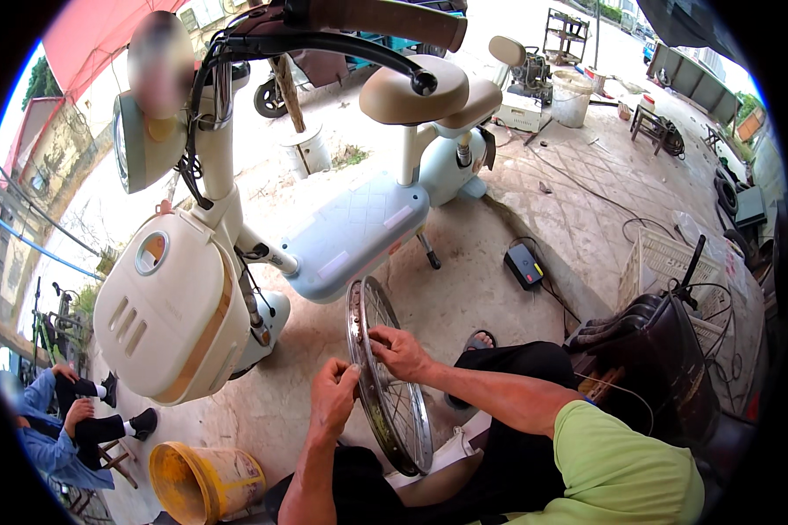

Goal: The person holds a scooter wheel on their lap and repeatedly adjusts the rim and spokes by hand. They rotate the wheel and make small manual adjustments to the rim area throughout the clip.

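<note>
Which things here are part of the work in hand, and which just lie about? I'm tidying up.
In hand: wheel rim, left hand, right hand.
Lying about: scooter, yellow bucket, black box, white crate.

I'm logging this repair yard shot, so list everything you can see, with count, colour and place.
spoked wheel rim: one, silver metal, upright between the person's knees, centre bottom
electric scooter: one, cream and pale blue with tan seat, left and centre
bucket: one, yellow, on the ground lower left
black box with cable: one, black, on the concrete right of centre
plastic crate: one, white, right
white tub: one, white, top right
seated person: one, blue clothes, far lower left
left hand: one, grip on the rim's near edge
right hand: one, fingers on the rim's inner side by the spokes
</note>
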{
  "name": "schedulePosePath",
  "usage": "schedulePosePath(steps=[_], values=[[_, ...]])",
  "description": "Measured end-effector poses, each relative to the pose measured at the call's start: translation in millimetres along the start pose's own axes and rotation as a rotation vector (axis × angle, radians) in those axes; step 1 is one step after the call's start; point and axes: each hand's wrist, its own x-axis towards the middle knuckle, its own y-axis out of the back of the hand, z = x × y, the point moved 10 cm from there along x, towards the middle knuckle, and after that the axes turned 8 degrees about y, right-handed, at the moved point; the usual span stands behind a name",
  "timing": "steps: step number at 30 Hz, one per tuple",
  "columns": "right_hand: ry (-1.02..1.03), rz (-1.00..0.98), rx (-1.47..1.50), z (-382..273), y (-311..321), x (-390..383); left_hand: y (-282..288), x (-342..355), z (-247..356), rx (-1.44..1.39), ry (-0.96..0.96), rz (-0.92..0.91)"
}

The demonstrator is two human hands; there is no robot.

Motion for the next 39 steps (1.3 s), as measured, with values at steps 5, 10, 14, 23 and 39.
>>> schedulePosePath(steps=[5,10,14,23,39], values=[[-0.032,0.056,0.04,22,6,-3,-9,0,2,0.001,-0.037,-0.021],[-0.042,-0.032,-0.024,2,1,-1,-3,2,-1,-0.003,-0.036,-0.006],[-0.058,0.013,0.057,-8,-3,-1,1,2,-3,0.006,-0.031,0.001],[-0.04,-0.019,-0.066,4,1,-1,-1,5,-6,-0.035,-0.055,-0.021],[-0.057,0.052,0.032,26,-2,-13,1,4,-7,0.062,-0.006,0.014]])
